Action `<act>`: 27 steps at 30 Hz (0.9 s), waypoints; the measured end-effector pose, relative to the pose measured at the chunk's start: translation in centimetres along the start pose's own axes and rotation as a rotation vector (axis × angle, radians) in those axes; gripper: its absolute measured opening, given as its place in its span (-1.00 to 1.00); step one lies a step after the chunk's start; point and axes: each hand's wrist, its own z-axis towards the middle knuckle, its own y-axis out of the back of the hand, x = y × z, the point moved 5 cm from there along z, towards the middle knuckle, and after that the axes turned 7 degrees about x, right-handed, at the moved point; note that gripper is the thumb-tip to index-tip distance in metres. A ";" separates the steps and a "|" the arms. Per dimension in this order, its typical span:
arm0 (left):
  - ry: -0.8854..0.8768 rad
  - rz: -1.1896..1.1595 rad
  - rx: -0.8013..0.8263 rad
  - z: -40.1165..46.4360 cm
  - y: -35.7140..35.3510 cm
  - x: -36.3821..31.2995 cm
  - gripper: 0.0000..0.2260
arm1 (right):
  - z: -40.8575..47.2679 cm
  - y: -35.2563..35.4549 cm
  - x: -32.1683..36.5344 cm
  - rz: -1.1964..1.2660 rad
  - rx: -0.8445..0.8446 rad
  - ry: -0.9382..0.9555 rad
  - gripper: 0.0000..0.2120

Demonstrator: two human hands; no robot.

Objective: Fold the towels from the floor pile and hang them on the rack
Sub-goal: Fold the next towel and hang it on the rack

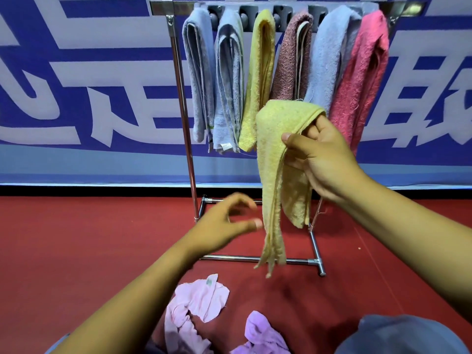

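1. Writing: the banner (76, 85) behind the rack carries large white characters on blue, cropped, not readable. A small white tag hangs at the bottom of the second towel from the left (228, 80); its print is too small to read.
2. Right hand (324, 159): raised in front of the rack, thumb and curled fingers pinching the top fold of a yellow towel (275, 154). The towel drapes over the fingers and hangs free in long folds, clear of the floor.
3. Left hand (227, 223): lower, just left of the hanging towel, fingers spread and loosely curved, holding nothing. Motion-blurred; contact with the towel cannot be told.
4. Rack (184, 111): chrome frame on the red floor (63, 238). Six folded towels hang side by side on its top bar: two pale blue, yellow, mauve, pale blue, pink.
5. Floor pile: a crumpled pink towel (196, 300) and a purple towel (260, 330) lie near the bottom edge, between the forearms.
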 end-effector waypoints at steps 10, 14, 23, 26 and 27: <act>0.092 -0.202 -0.069 3.1 3.1 -4.7 -0.64 | -0.4 -0.1 0.4 0.019 0.182 -0.100 -0.65; 0.101 -0.405 0.045 2.8 2.1 -5.3 -0.59 | -0.7 0.2 0.1 0.040 0.160 -0.118 -0.76; 0.036 -0.679 0.050 3.1 1.3 -8.0 -0.69 | -0.8 1.8 -0.4 0.060 0.018 -0.132 -0.92; 0.024 -0.719 0.043 3.3 1.1 -8.5 -0.75 | -0.9 2.4 -0.8 0.019 -0.021 -0.154 -0.91; 0.017 -0.729 0.037 3.4 1.1 -8.6 -0.75 | -1.1 2.6 -1.1 -0.019 -0.013 -0.172 -0.88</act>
